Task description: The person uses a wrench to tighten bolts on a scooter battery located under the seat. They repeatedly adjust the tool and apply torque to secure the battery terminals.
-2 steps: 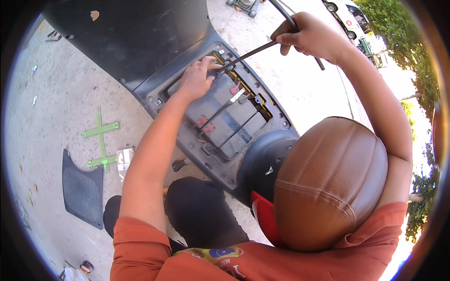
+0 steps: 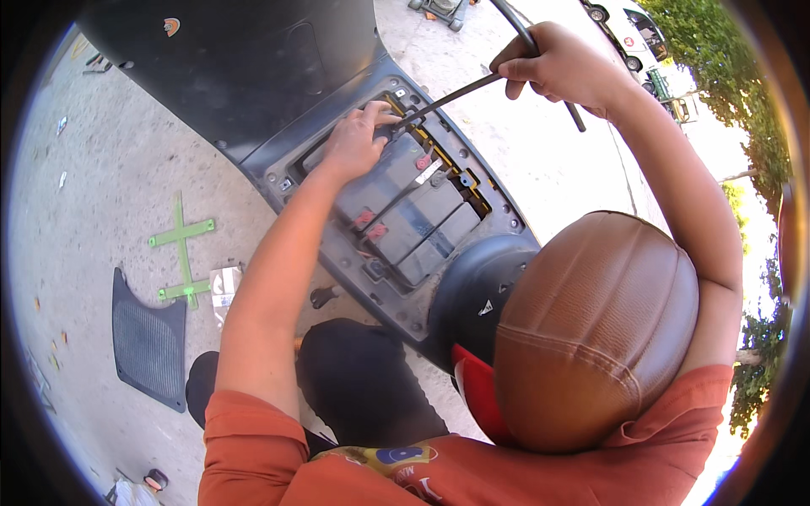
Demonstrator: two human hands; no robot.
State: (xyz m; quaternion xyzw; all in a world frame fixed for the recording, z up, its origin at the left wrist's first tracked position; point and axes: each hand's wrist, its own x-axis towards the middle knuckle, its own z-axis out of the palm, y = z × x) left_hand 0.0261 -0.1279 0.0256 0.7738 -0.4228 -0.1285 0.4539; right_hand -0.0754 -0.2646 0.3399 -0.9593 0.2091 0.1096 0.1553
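Note:
My left hand (image 2: 358, 143) is at the far end of a scooter's open floorboard compartment (image 2: 283, 184), its fingers and thumb bent around the lower tip of a dark T-handle wrench (image 2: 451, 97). Up and to the right, my right hand (image 2: 564, 69) is closed on the wrench's crossbar where it meets the shaft. The shaft slants down to the compartment's edge; the fastener under its tip is hidden. Dark batteries (image 2: 405, 221) with red and black terminals lie side by side in the compartment, with straps across them.
The scooter's black front panel (image 2: 253, 76) rises at the far left. Close to me is its brown seat (image 2: 599, 329). On the concrete at left lie a green metal frame (image 2: 181, 244), a ribbed black mat (image 2: 152, 346) and a clear packet (image 2: 224, 291). A parked vehicle (image 2: 629, 38) stands far right.
The wrench's crossbar has turned very slightly with my right hand. My left hand stays at the tip.

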